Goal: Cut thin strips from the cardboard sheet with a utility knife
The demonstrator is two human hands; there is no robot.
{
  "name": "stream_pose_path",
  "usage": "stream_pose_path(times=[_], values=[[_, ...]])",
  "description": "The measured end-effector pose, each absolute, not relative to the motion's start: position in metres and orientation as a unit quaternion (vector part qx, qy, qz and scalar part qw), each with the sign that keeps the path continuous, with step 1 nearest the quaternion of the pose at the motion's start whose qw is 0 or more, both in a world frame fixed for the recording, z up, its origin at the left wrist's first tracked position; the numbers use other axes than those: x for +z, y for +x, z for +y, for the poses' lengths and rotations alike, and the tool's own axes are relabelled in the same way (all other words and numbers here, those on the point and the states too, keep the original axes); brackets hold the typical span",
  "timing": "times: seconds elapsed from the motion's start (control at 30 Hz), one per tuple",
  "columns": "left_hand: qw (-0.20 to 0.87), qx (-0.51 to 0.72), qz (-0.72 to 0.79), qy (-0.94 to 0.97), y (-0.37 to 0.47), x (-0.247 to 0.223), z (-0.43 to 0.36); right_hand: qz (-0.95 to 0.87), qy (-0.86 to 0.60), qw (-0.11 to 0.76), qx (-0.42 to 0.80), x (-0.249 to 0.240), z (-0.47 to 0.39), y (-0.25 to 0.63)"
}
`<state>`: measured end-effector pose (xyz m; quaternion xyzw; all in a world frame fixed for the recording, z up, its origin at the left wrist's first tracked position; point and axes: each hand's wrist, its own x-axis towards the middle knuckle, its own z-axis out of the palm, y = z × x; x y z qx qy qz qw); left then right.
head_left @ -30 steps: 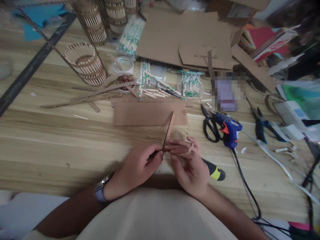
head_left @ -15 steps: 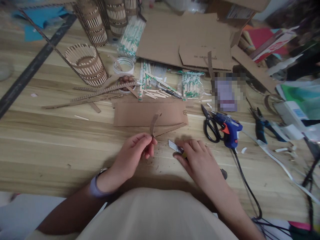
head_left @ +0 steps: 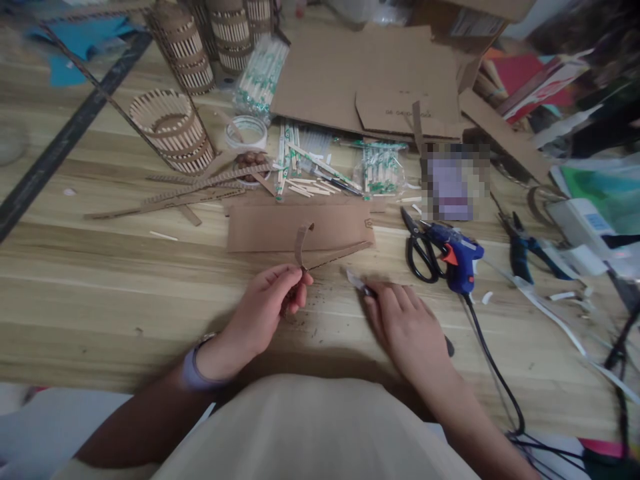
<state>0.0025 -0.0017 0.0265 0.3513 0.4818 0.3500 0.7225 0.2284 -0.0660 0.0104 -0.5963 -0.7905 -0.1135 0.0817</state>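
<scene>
Between the thumb and fingers of my left hand (head_left: 265,303) is a thin cardboard strip (head_left: 300,245), its free end curling upward. A narrow length of cardboard also runs right from the fingertips. My right hand (head_left: 407,323) is wrapped round a utility knife (head_left: 367,288), whose blade points up and left, apart from the strip. The fingers hide most of the handle; its dark end shows by the wrist. Just beyond both hands lies a flat cardboard piece (head_left: 265,228). Small brown crumbs are scattered on the wood between the hands.
To the right lie black scissors (head_left: 423,257), a blue glue gun (head_left: 457,257) with its cord, and pliers (head_left: 523,250). Further back are a stick basket (head_left: 173,133), a tape roll (head_left: 247,132), bagged sticks (head_left: 383,170) and large cardboard sheets (head_left: 330,80). Cardboard strips (head_left: 195,187) lie left.
The knife has moved slightly right with my right hand, and its blade has turned, showing narrower. My left hand keeps the strip, whose curled end has tipped a little left.
</scene>
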Motion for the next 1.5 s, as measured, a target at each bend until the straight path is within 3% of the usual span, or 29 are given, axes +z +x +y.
stream_pose_path(times=[0.2,0.4,1.5], values=[[0.725,0.344,0.477,0.358,0.003,0.025,-0.002,-0.796,-0.583,0.165,0.008,0.025,-0.06,0.226],[0.704,0.334,0.48,0.403,0.003,0.028,-0.005,-0.825,-0.528,0.159,0.127,0.052,-0.054,0.206],[0.666,0.297,0.468,0.499,0.001,0.035,-0.005,-0.838,-0.508,0.108,0.168,0.066,-0.042,0.198]])
